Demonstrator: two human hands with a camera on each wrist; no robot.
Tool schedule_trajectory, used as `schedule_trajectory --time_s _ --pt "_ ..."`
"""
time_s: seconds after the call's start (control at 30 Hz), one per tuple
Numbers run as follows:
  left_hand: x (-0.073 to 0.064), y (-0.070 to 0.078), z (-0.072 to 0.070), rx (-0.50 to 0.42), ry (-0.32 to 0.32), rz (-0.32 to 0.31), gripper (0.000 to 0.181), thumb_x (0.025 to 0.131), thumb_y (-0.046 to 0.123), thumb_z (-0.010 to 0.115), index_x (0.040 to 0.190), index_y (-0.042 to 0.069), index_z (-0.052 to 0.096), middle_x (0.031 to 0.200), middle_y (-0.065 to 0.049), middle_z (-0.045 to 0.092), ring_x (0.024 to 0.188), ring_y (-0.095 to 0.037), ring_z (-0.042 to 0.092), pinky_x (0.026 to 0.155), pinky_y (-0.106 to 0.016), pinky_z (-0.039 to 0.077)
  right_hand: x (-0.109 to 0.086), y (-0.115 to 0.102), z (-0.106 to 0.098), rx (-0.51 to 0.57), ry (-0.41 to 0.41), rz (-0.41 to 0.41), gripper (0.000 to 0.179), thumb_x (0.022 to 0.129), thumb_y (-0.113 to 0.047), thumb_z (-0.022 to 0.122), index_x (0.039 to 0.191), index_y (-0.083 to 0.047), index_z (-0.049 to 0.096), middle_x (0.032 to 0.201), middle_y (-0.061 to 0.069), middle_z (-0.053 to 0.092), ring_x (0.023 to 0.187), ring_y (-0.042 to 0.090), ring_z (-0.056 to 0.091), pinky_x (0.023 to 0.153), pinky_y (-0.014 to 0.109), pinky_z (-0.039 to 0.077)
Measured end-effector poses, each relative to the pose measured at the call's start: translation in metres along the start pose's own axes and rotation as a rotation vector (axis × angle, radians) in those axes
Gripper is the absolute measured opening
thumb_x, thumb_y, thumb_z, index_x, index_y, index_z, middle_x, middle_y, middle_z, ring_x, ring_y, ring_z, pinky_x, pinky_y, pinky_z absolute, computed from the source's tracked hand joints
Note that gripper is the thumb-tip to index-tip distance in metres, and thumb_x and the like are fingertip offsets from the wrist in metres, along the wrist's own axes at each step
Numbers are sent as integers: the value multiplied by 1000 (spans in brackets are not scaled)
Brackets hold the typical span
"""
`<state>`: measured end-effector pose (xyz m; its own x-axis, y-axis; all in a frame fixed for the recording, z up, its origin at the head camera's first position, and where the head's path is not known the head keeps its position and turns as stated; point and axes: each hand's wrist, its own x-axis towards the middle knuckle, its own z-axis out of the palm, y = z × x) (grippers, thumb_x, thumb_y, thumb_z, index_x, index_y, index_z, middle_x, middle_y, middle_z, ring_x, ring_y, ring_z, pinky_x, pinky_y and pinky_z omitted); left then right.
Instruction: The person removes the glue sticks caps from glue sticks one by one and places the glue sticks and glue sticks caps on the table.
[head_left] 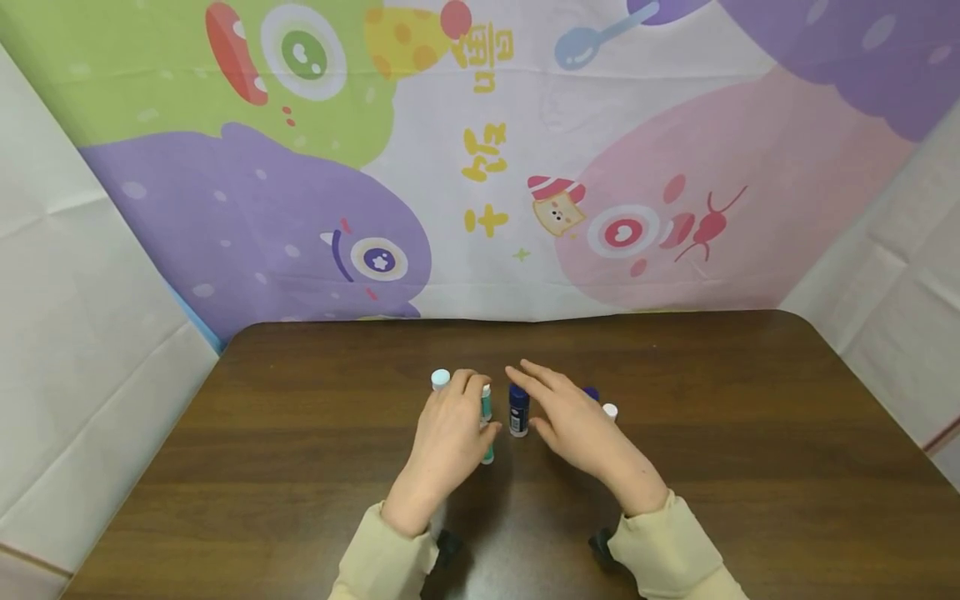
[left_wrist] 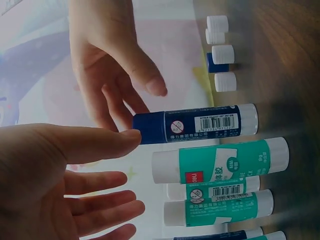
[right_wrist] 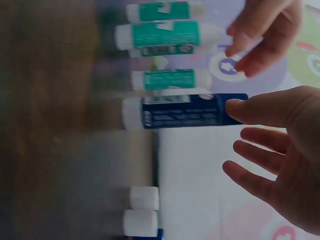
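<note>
A dark blue glue stick stands upright, capped, between the two hands. My right hand is beside it, fingers extended; in the right wrist view its thumb overlaps the blue cap, and I cannot tell whether they touch. My left hand hovers over several green glue sticks, its fingers apart and gripping nothing. In the left wrist view, the left thumb's tip meets the outline of the blue cap; contact is unclear. Green glue sticks with white caps stand close by, partly hidden by the left hand in the head view.
Loose white caps and a blue cap lie on the brown table beyond the right hand. Another blue glue stick shows at the left wrist view's bottom edge. A patterned cloth hangs behind the table.
</note>
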<state>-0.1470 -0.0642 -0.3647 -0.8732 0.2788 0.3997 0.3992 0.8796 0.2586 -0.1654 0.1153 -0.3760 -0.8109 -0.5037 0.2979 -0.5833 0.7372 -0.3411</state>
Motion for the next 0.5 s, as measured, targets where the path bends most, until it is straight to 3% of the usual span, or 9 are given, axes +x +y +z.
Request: schedule_trajectory --time_s 0.17,0.33,0.5 --pt "0 0 1 -7 -31 1 52 68 21 80 111 3 57 107 -9 58 93 -22 58 78 -36 46 1 -1 8 -11 -20 -24 57 80 -7 67 132 -15 46 137 8 42 116 26 51 80 34 49" --pt "0 -1 3 -12 -43 6 55 69 21 79 114 3 55 108 -10 57 91 -24 57 77 -36 46 3 -1 10 -10 31 -22 44 78 -3 68 118 -14 55 118 2 53 96 16 59 68 25 49" --pt "-1 -1 4 -31 -56 3 57 69 21 79 117 2 54 109 -10 58 93 -24 58 78 -37 46 3 1 10 -27 76 -11 38 76 0 69 109 -13 56 102 1 55 85 15 61 65 25 49"
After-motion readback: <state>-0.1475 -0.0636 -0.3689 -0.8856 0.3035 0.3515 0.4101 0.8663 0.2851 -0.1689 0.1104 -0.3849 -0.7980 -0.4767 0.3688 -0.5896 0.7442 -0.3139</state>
